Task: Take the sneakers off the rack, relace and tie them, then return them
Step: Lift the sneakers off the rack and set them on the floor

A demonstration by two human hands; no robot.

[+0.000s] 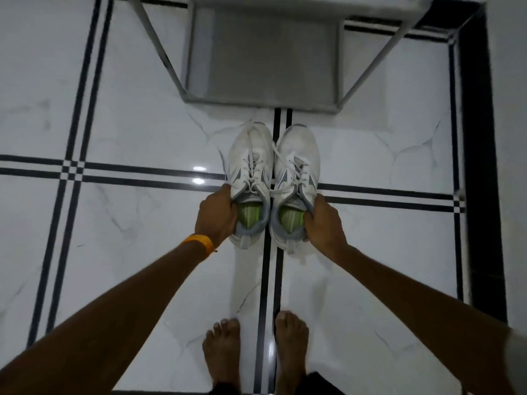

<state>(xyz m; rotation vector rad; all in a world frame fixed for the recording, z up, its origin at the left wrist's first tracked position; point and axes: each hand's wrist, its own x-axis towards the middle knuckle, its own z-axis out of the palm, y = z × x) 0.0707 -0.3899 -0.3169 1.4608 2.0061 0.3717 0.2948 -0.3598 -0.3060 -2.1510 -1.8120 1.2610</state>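
Two white sneakers with grey trim and green insoles are side by side above the tiled floor, toes pointing away from me. My left hand (217, 214) grips the left sneaker (248, 166) at the outer edge of its collar, fingers inside the opening. My right hand (322, 220) grips the right sneaker (298, 163) the same way on its outer side. White laces lie loose across both tongues and cross between the shoes. The grey metal rack (265, 61) is just beyond the toes, its lowest shelf bare.
The floor is glossy white marble tile with black double stripes and a black border at the right (482, 166). My bare feet (256, 352) stand at the bottom centre. An orange band is on my left wrist (201, 243).
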